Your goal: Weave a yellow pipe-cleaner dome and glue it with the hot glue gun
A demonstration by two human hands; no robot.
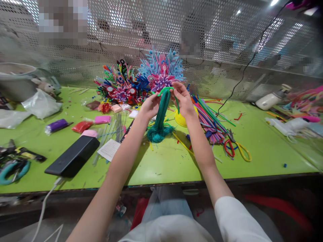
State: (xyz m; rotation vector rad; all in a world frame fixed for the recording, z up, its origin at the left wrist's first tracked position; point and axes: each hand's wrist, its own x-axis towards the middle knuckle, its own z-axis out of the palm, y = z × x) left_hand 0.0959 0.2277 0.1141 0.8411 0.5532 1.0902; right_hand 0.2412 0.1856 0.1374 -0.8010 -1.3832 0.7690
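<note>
A bundle of teal yarn [162, 114] hangs from a bright green pipe cleaner [166, 89], its loose lower end gathered on the green table. My left hand [150, 107] pinches the left end of the pipe cleaner. On the other side my right hand [182, 99] grips the right part, with a green tail dangling below the fingers. Behind my hands stand pink and light-blue pipe-cleaner decorations [164, 69]. A yellow dome-shaped piece [180, 118] sits on the table, partly covered by my right hand.
Right of my arm lie many coloured pipe cleaners [212, 121] and scissors with red and yellow handles [244, 153]. To the left are a black power bank [73, 156] with a white cable, pliers [15, 169] and clay packets [82, 126]. Perforated metal mesh [156, 27] rises behind.
</note>
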